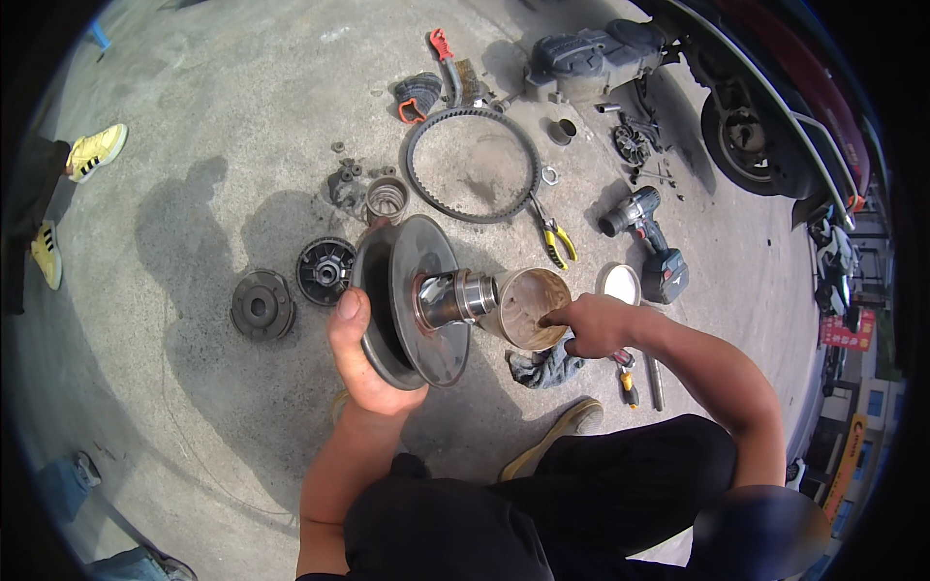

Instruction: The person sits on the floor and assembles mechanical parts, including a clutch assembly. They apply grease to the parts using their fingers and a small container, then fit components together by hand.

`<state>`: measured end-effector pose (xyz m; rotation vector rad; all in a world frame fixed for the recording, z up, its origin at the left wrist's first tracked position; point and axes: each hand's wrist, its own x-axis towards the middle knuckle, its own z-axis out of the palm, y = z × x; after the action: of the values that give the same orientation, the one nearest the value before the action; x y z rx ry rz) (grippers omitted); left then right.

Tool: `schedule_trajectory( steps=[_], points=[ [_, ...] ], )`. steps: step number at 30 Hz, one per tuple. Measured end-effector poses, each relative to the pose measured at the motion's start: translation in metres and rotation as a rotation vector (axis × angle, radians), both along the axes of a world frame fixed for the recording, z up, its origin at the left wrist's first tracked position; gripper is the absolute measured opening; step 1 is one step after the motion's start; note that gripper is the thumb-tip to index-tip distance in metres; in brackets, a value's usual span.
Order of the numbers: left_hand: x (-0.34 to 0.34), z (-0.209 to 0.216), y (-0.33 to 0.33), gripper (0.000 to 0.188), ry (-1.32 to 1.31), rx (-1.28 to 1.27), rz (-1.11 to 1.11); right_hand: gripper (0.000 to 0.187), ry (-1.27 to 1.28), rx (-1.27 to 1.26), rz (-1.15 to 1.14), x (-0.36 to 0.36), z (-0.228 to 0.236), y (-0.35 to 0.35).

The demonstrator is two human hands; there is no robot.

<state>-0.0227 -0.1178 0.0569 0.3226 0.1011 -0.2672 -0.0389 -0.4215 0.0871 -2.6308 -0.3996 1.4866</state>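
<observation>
My left hand [366,373] grips a two-disc metal drive pulley [448,351] by its edge, thumb on the near disc and the other fingers mostly hidden. The pulley is tilted on its side, its shiny hub [448,298] facing right. To its right stands a round tub [531,346] with pale grease-like smears inside. My right hand [603,325] reaches over the tub's rim, index finger stretched into it and the other fingers bent; no tool shows in this hand. A white round lid [620,283] lies just beyond the right hand.
A drive belt [412,184], spring [387,198], clutch [262,305] and finned pulley half [325,270] lie on the concrete. Pliers [556,242], a cordless impact driver [647,242] and a rag [544,366] are nearby. An engine [591,63] and a scooter wheel [741,140] stand far right; a bystander's shoe [98,151] shows left.
</observation>
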Motion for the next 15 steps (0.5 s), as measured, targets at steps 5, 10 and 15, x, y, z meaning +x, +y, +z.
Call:
schedule_trajectory(
  steps=[5, 10, 15],
  points=[
    [0.001, 0.001, 0.001, 0.085, -0.012, -0.014, 0.015, 0.057, -0.138, -0.158, 0.458, -0.039, 0.023, 0.009],
    [0.003, 0.004, -0.002, 0.085, -0.022, 0.021, 0.012, 0.059, -0.177, -0.056, 0.392, -0.043, 0.029, 0.006],
    [0.003, 0.009, -0.001, 0.083, -0.019, 0.062, 0.051, 0.071, -0.116, -0.044, 0.306, -0.057, 0.026, -0.002]
  ],
)
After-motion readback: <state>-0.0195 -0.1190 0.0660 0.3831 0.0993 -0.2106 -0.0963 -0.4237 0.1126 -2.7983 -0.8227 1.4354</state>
